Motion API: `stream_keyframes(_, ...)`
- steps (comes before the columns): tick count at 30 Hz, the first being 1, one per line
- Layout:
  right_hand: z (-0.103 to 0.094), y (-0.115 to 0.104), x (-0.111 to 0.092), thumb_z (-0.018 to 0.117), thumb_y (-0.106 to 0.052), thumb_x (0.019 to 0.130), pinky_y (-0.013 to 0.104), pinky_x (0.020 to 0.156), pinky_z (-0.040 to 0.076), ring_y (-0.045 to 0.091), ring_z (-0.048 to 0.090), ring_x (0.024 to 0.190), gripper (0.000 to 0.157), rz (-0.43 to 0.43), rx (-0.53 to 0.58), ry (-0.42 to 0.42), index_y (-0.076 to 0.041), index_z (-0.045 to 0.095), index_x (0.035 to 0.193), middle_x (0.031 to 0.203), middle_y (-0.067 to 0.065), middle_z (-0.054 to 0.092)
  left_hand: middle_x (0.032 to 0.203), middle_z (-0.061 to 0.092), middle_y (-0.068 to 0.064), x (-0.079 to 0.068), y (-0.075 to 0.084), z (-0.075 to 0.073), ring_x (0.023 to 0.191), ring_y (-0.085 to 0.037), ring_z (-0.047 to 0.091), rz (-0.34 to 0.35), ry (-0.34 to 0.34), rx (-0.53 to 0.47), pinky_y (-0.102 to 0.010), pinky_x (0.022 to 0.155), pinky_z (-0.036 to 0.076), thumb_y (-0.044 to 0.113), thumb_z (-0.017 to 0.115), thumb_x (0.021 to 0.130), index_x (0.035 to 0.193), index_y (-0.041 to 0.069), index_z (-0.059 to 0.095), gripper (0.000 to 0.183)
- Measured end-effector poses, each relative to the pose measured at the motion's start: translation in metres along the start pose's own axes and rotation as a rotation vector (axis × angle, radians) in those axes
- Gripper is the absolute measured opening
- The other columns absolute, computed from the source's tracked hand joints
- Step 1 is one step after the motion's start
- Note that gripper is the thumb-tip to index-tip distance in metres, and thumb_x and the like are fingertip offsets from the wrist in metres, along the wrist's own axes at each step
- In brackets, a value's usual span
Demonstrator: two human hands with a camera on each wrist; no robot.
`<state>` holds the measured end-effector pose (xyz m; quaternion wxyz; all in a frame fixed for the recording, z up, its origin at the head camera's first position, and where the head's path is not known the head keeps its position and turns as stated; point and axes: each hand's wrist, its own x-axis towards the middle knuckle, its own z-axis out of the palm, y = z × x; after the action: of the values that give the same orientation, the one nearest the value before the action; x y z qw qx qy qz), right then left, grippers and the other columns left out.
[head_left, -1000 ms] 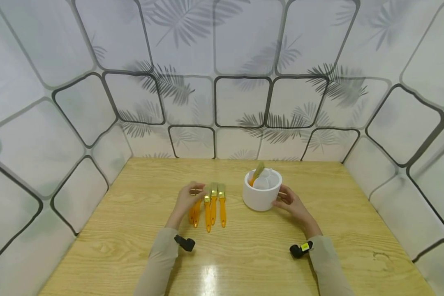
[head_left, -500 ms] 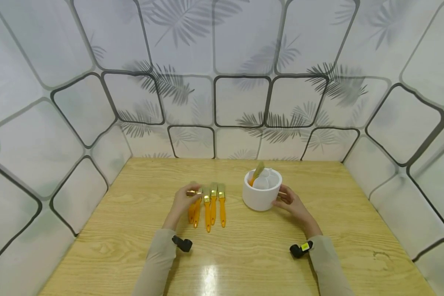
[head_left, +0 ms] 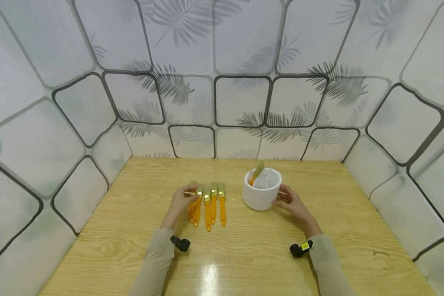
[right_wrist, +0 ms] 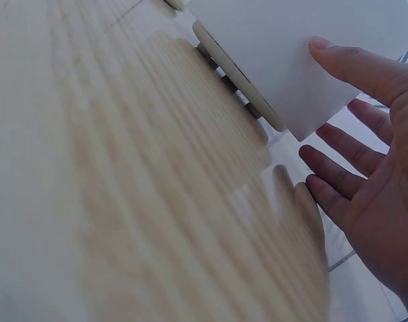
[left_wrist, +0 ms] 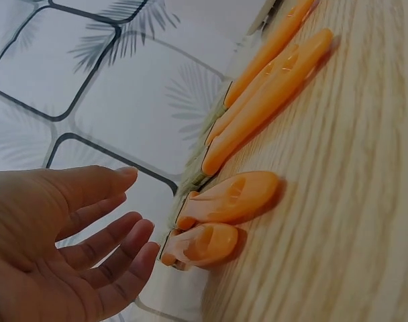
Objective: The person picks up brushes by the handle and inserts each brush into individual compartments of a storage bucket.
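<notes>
Down in the lower right, there's a yellow label on the right wrist camera, too small to read! Just left of centre, five brushes, orange-handled, gold-collared, pale-bristled, lie on the table, with the left hand right beside them, loosely spread and holding nothing. Right of centre stands the round white pot, another brush tilted inside, the right hand wide at its side, thumb touching the wall.

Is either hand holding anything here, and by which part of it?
Nothing appears gripped. The left hand is empty near the brushes, and the right hand just rests against the right side of the white pot.
</notes>
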<state>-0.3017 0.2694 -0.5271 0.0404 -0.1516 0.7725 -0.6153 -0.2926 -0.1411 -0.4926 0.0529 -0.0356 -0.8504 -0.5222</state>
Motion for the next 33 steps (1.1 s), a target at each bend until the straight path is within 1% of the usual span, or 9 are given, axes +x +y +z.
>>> stream_keyframes(5, 0.001, 0.001, 0.0, 0.068, -0.013, 0.084, 0.053, 0.106, 0.03, 0.038, 0.035, 0.129, 0.067, 0.008, 0.004, -0.001, -0.01, 0.033, 0.141, 0.144, 0.015, 0.034, 0.109, 0.061, -0.025, -0.003, -0.001, -0.002, 0.095, -0.036, 0.06, -0.016, -0.015, 0.022, -0.041, 0.079, 0.054, 0.006, 0.069, 0.082, 0.114, -0.005, 0.06, 0.034)
stream_keyframes(8, 0.002, -0.003, -0.001, 0.067, -0.008, 0.085, 0.054, 0.107, 0.028, 0.04, 0.034, 0.129, 0.068, 0.008, 0.017, -0.005, -0.008, 0.031, 0.142, 0.144, 0.017, 0.033, 0.108, 0.061, -0.025, -0.003, -0.003, -0.003, 0.096, -0.036, 0.06, -0.025, -0.022, 0.031, -0.042, 0.081, 0.053, 0.006, 0.069, 0.082, 0.115, -0.004, 0.06, 0.036)
stream_keyframes(14, 0.005, -0.022, -0.007, 0.066, -0.003, 0.084, 0.058, 0.107, 0.025, 0.046, 0.032, 0.128, 0.069, 0.0, 0.013, -0.013, 0.0, 0.027, 0.142, 0.143, 0.025, 0.03, 0.103, 0.061, -0.023, -0.003, -0.007, -0.003, 0.093, -0.034, 0.059, -0.032, -0.013, 0.054, -0.042, 0.08, 0.052, 0.004, 0.069, 0.081, 0.114, -0.005, 0.06, 0.036)
stream_keyframes(20, 0.006, -0.029, -0.008, 0.066, -0.004, 0.085, 0.057, 0.108, 0.025, 0.045, 0.031, 0.13, 0.069, 0.025, 0.007, -0.015, -0.002, 0.027, 0.142, 0.144, 0.023, 0.029, 0.102, 0.061, -0.023, -0.002, -0.012, -0.002, 0.092, -0.034, 0.059, -0.034, -0.014, 0.073, -0.041, 0.079, 0.052, 0.002, 0.07, 0.08, 0.114, -0.005, 0.06, 0.037)
stream_keyframes(25, 0.005, -0.025, -0.005, 0.066, -0.002, 0.084, 0.057, 0.108, 0.024, 0.045, 0.032, 0.128, 0.068, 0.001, 0.013, -0.012, 0.0, 0.028, 0.141, 0.144, 0.024, 0.03, 0.101, 0.059, -0.022, -0.001, -0.014, -0.002, 0.09, -0.032, 0.059, -0.049, -0.006, 0.076, -0.039, 0.076, 0.052, 0.001, 0.071, 0.079, 0.114, -0.005, 0.059, 0.038)
stream_keyframes(28, 0.003, -0.016, -0.003, 0.066, -0.001, 0.083, 0.057, 0.108, 0.024, 0.044, 0.032, 0.129, 0.069, -0.002, 0.033, -0.01, -0.002, 0.029, 0.141, 0.144, 0.023, 0.03, 0.101, 0.058, -0.023, -0.002, -0.015, -0.002, 0.09, -0.033, 0.059, -0.051, -0.004, 0.086, -0.04, 0.076, 0.052, 0.001, 0.071, 0.078, 0.114, -0.007, 0.057, 0.04)
stream_keyframes(31, 0.001, -0.005, 0.0, 0.066, -0.003, 0.084, 0.055, 0.108, 0.025, 0.042, 0.032, 0.13, 0.069, 0.003, 0.038, -0.005, -0.005, 0.029, 0.142, 0.145, 0.02, 0.03, 0.102, 0.057, -0.025, -0.003, -0.014, -0.003, 0.092, -0.035, 0.059, -0.056, -0.012, 0.103, -0.043, 0.078, 0.052, 0.0, 0.071, 0.078, 0.116, -0.008, 0.055, 0.043)
stream_keyframes(33, 0.0, 0.0, 0.001, 0.067, -0.007, 0.084, 0.053, 0.109, 0.026, 0.039, 0.032, 0.131, 0.07, 0.014, 0.033, -0.001, -0.009, 0.029, 0.143, 0.146, 0.017, 0.031, 0.102, 0.057, -0.025, -0.003, -0.013, -0.004, 0.092, -0.034, 0.059, -0.077, -0.017, 0.115, -0.043, 0.079, 0.052, 0.002, 0.072, 0.077, 0.117, -0.008, 0.054, 0.045)
